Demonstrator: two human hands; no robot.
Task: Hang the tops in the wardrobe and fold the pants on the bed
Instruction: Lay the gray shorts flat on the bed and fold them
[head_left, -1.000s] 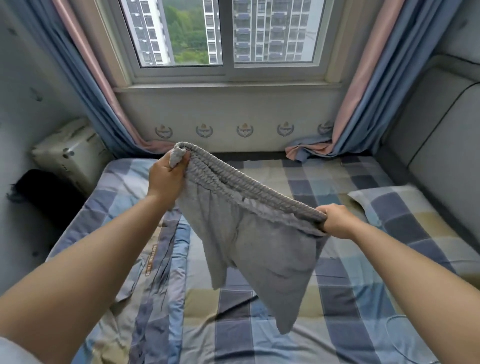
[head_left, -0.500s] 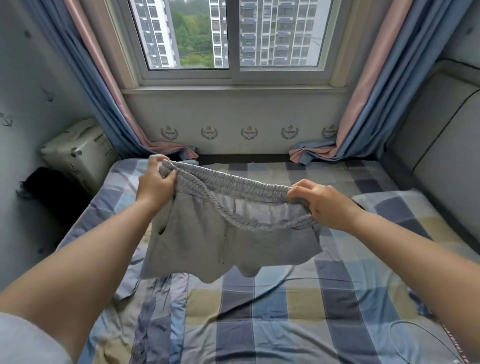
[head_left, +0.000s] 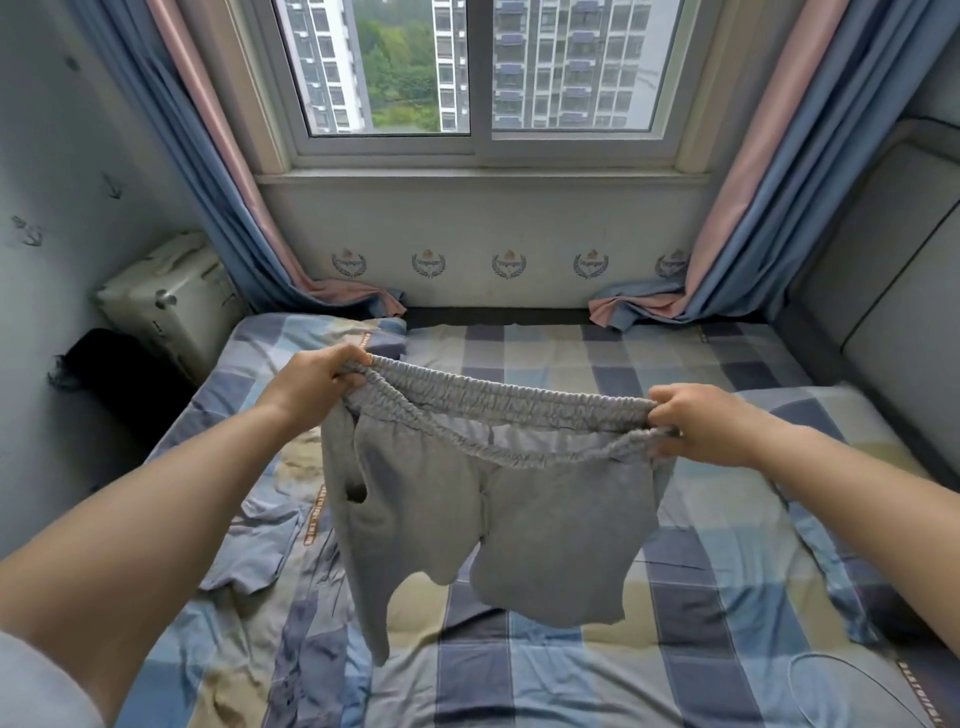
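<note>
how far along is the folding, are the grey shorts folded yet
Not yet. Nothing folded shows on the bed. In hand: the left hand and right hand grip the waistband of the grey shorts, held spread above the bed. Left: laying them down, folding. No tops or wardrobe in view.

a home bedroom in a high-rise flat: a bed (head_left: 571, 364) with a checked sheet fills the room, blue-and-pink curtains (head_left: 218, 171) frame a window (head_left: 478, 78) facing apartment towers, and a padded headboard (head_left: 883, 291) lines the right wall.

Soft daylight enters through the window (head_left: 478, 67); shadows are faint, edges bow outward, focus slightly soft.
</note>
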